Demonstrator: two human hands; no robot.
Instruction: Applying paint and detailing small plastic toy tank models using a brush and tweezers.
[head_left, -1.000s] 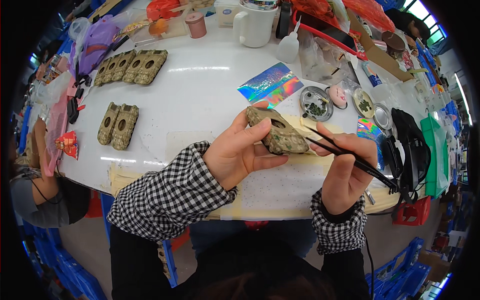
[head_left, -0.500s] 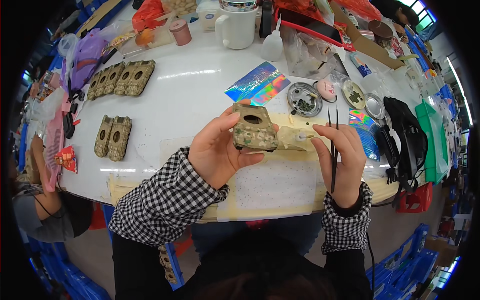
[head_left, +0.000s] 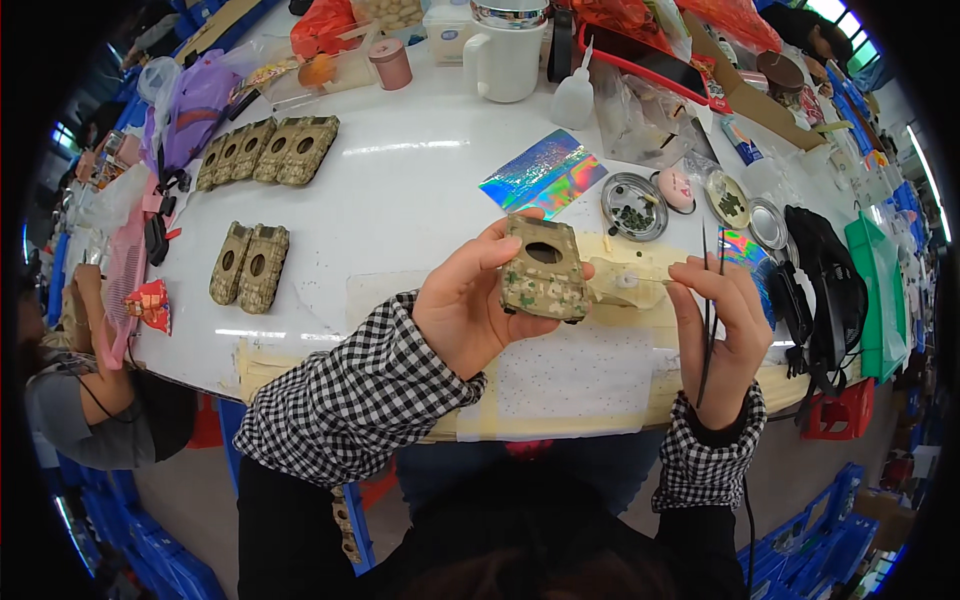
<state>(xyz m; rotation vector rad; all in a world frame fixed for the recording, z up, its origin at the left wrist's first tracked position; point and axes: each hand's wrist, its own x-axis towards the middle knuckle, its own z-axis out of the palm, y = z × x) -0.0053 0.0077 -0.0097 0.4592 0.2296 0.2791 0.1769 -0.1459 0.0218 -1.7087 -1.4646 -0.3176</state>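
"What's the left hand gripping?"
"The camouflage hull, above the table. The right hand holds black tweezers."
"Anything crowding them?"
"Shiny foil, tin dish just beyond."

The white table carries camouflage toy shells at left, a rainbow sheet, a metal dish of small green pieces, a white mug, a squeeze bottle and, by its near edge, speckled paper.

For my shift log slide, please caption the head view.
Left hand holds a boxy tan-and-green camouflage shell; right hand holds slim black tweezers over a cluttered white table.
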